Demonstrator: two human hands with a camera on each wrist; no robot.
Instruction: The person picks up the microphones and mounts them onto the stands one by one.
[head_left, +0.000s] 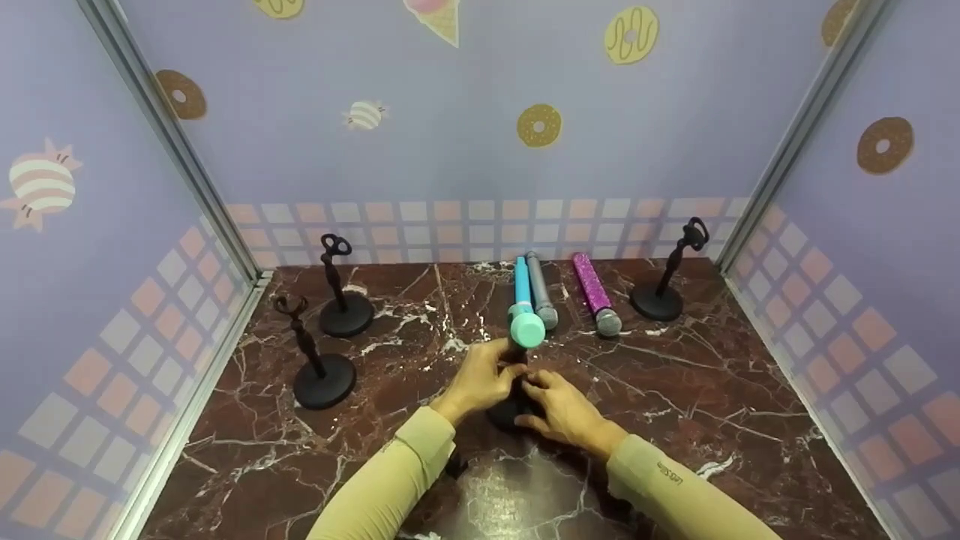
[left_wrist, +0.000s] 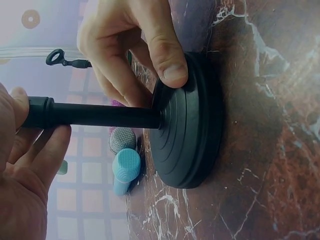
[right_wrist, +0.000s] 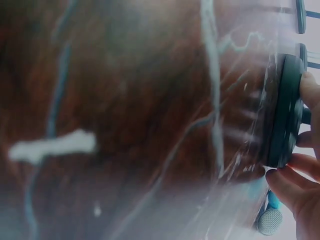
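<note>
A black microphone stand [left_wrist: 107,116] with a round, ringed base [left_wrist: 187,125] is between both hands. My left hand [head_left: 481,381] grips its stem near the collar, fingers curled around it. Lower down, my right hand [head_left: 564,411] holds the base by its rim, thumb on the upper face. In the head view, a mint-green microphone head [head_left: 527,330] shows at the top of this stand, its body mostly hidden. Behind it lie a blue microphone [head_left: 523,281] and a grey microphone [head_left: 540,289], side by side on the table.
A glittery purple microphone [head_left: 592,286] lies farther right. Two black stands without microphones, a rear one [head_left: 346,313] and a nearer one [head_left: 324,381], are on the left; another stand [head_left: 657,301] is at the back right. Patterned walls [head_left: 465,165] enclose the marbled table [head_left: 247,465].
</note>
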